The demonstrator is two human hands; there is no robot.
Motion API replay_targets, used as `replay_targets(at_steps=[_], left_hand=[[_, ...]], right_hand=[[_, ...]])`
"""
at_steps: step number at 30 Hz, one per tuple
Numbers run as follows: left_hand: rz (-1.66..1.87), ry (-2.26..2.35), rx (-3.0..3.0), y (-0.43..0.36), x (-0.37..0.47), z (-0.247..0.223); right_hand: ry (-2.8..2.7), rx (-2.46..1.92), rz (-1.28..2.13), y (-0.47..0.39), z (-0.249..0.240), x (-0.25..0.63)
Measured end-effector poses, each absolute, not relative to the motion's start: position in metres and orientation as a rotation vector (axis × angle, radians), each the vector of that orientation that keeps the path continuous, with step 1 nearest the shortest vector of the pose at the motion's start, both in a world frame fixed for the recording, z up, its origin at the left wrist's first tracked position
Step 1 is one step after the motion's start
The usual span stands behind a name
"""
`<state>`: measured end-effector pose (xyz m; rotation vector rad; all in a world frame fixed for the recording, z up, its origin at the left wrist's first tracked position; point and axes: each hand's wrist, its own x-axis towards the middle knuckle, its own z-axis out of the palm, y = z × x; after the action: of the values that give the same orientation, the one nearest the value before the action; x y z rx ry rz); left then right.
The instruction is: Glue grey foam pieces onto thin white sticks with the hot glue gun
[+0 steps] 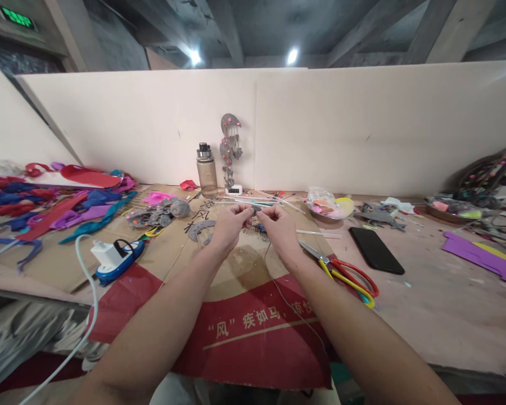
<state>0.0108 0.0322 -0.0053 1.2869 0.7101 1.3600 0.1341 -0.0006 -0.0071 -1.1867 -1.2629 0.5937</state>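
Note:
Both my hands meet above the middle of the cardboard sheet (231, 256). My left hand (227, 228) pinches a small grey piece (256, 208), possibly felt, between thumb and forefinger. On its other side my right hand (280, 229) grips the same piece with closed fingertips. A thin grey string (284, 298) trails from near the right hand down over the red printed part of the sheet. Left of my hands lies a grey crescent (200, 229), with a grey yarn ball (180, 208) behind it. The fingers hide most of the small piece.
Scissors (349, 275) with red and yellow handles lie beside my right forearm, near a black phone (376, 249). A bottle (206, 171) and a hanging grey ornament (230, 143) are at the back. Coloured fabric scraps (76, 211) and a blue power strip (120, 264) are left.

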Motion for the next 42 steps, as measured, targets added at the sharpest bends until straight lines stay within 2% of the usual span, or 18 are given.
replay_targets(at_steps=[18,22,30,42], left_hand=[[1.353,0.855,1.564,0.025,0.012,0.001],[1.267,0.767,1.510,0.030,0.010,-0.002],[1.108,0.656,1.256,0.032,0.009,-0.004],[1.301,0.913,1.493,0.029,0.008,-0.003]], right_hand=[[-1.143,-1.190,0.695,0.009,-0.014,0.138],[-1.165,-1.162,0.821,0.011,-0.015,0.141],[-1.140,-1.167,0.823,0.016,-0.021,0.147],[-1.194,-1.176,0.871,0.008,-0.020,0.137]])
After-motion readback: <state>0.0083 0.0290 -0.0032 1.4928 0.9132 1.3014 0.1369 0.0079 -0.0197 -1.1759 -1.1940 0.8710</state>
